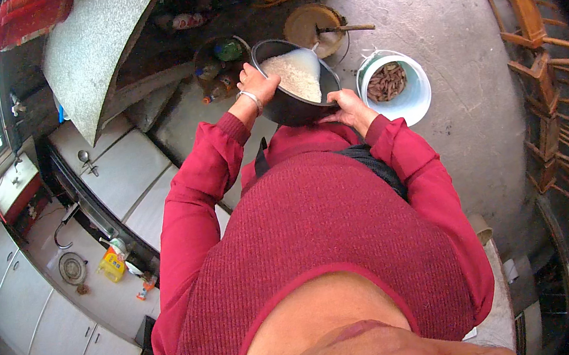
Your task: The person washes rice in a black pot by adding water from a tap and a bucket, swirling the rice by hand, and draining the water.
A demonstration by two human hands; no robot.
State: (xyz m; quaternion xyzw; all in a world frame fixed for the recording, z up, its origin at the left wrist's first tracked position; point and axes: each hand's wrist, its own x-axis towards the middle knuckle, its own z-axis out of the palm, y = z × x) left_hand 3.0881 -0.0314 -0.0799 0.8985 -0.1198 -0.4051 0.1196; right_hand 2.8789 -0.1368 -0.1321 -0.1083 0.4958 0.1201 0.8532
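Note:
Out in front of my body, both hands hold a dark round pot (280, 111) by opposite sides of its rim. White rice (293, 78) lies inside it, with cloudy water (308, 59) gathered toward the far right side, so the pot looks tilted. My left hand (256, 86), with a bracelet at the wrist, grips the left rim, its thumb over the inner edge. On the right rim, my right hand (352, 109) is closed, thumb on top. Just beyond the pot stands a round pale tub (319, 16) with a wooden-handled tool (352, 28) across it.
To the right stands a white bucket (418, 100) holding brownish pieces (386, 83). A dark container with bottles (213, 77) is at the left. Wooden chairs (529, 16) line the right side. A counter with a sink (74, 268) and yellow bottle (112, 266) runs along the left.

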